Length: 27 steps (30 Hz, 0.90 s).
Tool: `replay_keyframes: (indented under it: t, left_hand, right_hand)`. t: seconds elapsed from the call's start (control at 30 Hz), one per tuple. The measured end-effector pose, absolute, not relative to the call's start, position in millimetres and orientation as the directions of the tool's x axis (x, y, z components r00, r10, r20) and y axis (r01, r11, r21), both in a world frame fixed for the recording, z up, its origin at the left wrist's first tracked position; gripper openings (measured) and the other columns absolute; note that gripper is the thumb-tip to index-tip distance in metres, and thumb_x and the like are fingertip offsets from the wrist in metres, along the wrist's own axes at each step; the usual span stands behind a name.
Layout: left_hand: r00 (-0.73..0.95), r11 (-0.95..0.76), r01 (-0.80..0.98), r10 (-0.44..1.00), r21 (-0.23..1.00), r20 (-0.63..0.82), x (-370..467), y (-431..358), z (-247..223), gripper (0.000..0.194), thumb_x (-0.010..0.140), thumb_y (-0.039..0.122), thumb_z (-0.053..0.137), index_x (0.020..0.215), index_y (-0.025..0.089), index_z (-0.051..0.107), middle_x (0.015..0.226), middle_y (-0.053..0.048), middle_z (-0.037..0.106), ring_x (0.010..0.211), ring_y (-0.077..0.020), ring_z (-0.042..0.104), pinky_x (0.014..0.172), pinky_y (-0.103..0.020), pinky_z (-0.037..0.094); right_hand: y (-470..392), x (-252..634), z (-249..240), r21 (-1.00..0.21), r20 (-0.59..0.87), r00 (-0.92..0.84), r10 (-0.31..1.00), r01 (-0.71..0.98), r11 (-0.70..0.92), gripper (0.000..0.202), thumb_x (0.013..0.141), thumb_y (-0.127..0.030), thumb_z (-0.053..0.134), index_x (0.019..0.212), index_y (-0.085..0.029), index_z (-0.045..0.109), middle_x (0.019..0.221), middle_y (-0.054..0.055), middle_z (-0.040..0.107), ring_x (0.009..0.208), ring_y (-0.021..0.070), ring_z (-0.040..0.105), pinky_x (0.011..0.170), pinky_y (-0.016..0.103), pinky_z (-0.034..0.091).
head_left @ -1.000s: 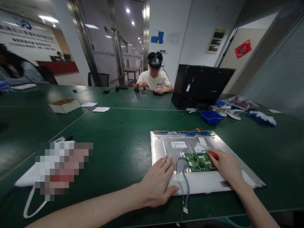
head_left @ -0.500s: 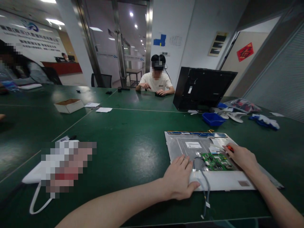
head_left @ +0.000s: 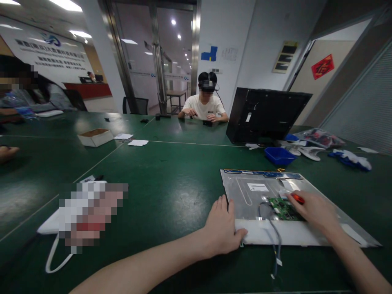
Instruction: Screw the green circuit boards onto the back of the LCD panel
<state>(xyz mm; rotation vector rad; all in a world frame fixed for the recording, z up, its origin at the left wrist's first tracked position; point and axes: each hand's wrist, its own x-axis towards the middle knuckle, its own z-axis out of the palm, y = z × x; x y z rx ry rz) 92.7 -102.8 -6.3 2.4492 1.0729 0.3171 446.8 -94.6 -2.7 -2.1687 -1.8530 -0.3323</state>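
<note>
Fingers (head_left: 297, 207) of the right hand (head_left: 317, 210) pinch a red handle (head_left: 298, 198).

And here glass doors (head_left: 177, 59) are framed by metal posts (head_left: 196, 36), a pale door (head_left: 309, 90) is decorated with red paper (head_left: 322, 66), and a red reception counter (head_left: 90, 90) is set beneath ceiling lights (head_left: 80, 34).

The left forearm (head_left: 153, 261) slants in from the bottom of the view, bare; the left hand (head_left: 222, 228) is palm down, fingers pointing forward, thumb spread inward. The right forearm (head_left: 352, 254) angles in from the lower right, the right hand (head_left: 315, 209) (slightly blurred) curled in a pinch.
</note>
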Motion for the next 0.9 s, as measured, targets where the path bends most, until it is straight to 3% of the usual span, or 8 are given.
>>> replay_keyframes:
  t: [0.1, 0.2, 0.33, 0.53, 0.73, 0.9]
  left_hand:
    - [0.715, -0.629, 0.599, 0.699, 0.496, 0.022, 88.0, -104.3, -2.7, 0.097, 0.079, 0.064, 0.051, 0.146, 0.002, 0.020, 0.152, -0.029, 0.018, 0.138, -0.0455, 0.020, 0.111, -0.055, 0.022]
    - [0.745, -0.671, 0.548, 0.663, 0.499, 0.073, 90.2, -102.3, 0.0, 0.095, 0.075, 0.065, 0.057, 0.143, 0.005, 0.027, 0.150, -0.027, 0.023, 0.137, -0.0438, 0.024, 0.112, -0.053, 0.023]
    - [0.772, -0.732, 0.485, 0.615, 0.479, 0.158, 98.7, -96.2, -2.6, 0.086, 0.077, 0.069, 0.053, 0.136, 0.008, 0.038, 0.148, -0.024, 0.029, 0.137, -0.0404, 0.026, 0.113, -0.050, 0.022]
    - [0.799, -0.772, 0.432, 0.568, 0.466, 0.200, 115.9, -88.7, -7.9, 0.100, 0.073, 0.084, 0.043, 0.139, 0.009, 0.036, 0.150, -0.025, 0.027, 0.139, -0.0399, 0.024, 0.114, -0.051, 0.017]
    - [0.818, -0.804, 0.402, 0.530, 0.437, 0.223, 132.4, -82.8, -11.1, 0.103, 0.071, 0.088, 0.037, 0.142, 0.013, 0.034, 0.150, -0.022, 0.029, 0.139, -0.0388, 0.026, 0.113, -0.055, 0.015]
    - [0.821, -0.816, 0.399, 0.521, 0.419, 0.234, 143.8, -80.9, -13.9, 0.102, 0.072, 0.088, 0.032, 0.143, 0.015, 0.033, 0.150, -0.022, 0.029, 0.139, -0.0389, 0.026, 0.112, -0.057, 0.014]
  right_hand:
    - [-96.6, 432.7, 0.6, -0.052, 0.232, 0.065, 0.970, 0.997, -0.055, 0.048, 0.087, -0.061, 0.040, 0.095, -0.024, 0.071, 0.100, 0.008, 0.070, 0.078, 0.0251, 0.064, 0.063, 0.034, 0.046]
    - [-93.6, 428.0, 3.9, -0.077, 0.196, 0.005, 0.981, 0.997, 0.010, 0.049, 0.088, -0.060, 0.040, 0.098, -0.024, 0.071, 0.107, 0.007, 0.069, 0.087, 0.0251, 0.064, 0.069, 0.035, 0.047]
    - [-88.5, 435.0, 1.5, -0.102, 0.140, -0.023, 0.990, 0.994, 0.038, 0.050, 0.088, -0.060, 0.040, 0.101, -0.023, 0.071, 0.106, 0.009, 0.069, 0.088, 0.0255, 0.064, 0.071, 0.035, 0.048]
    - [-87.7, 450.4, -7.1, -0.049, 0.108, 0.028, 0.994, 0.999, -0.023, 0.043, 0.087, -0.054, 0.043, 0.098, -0.022, 0.070, 0.101, 0.009, 0.070, 0.087, 0.0254, 0.064, 0.071, 0.034, 0.045]
    - [-84.6, 461.5, -7.6, 0.013, 0.118, 0.159, 0.980, 0.987, -0.162, 0.042, 0.087, -0.052, 0.041, 0.098, -0.019, 0.065, 0.091, 0.012, 0.070, 0.080, 0.0290, 0.064, 0.060, 0.034, 0.040]
    - [-72.4, 466.5, -5.1, 0.077, 0.100, 0.173, 0.980, 0.980, -0.181, 0.031, 0.090, -0.042, 0.041, 0.089, -0.020, 0.063, 0.083, 0.009, 0.070, 0.076, 0.0236, 0.063, 0.059, 0.031, 0.037]
